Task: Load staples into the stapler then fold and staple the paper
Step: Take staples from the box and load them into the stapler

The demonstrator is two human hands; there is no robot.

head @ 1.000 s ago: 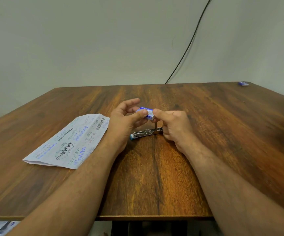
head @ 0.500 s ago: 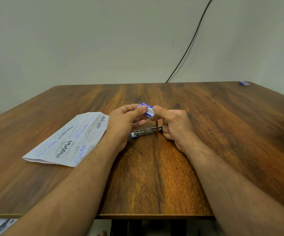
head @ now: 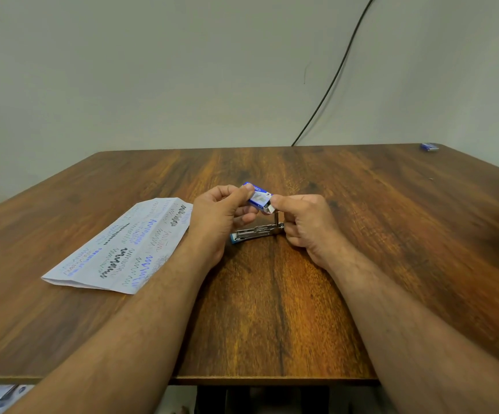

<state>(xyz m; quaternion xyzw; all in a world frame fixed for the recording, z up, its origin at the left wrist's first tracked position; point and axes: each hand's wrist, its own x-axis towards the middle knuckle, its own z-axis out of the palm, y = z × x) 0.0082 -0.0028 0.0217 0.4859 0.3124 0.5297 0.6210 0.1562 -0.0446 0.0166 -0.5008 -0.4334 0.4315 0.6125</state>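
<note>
A folded white sheet of paper covered in blue and black scribbles (head: 119, 246) is lying flat on the brown wooden table (head: 391, 249), left of the hands. Just past it, the small metal stapler with a blue base (head: 255, 233) is sitting opened on the table between both hands. Above it, the left hand (head: 215, 218) is pinching a small blue-and-white staple box (head: 258, 199), while the right hand (head: 308, 225) is gripping the box's open end with thumb and curled fingers. Another small blue box (head: 429, 147) is lying at the far right corner.
</note>
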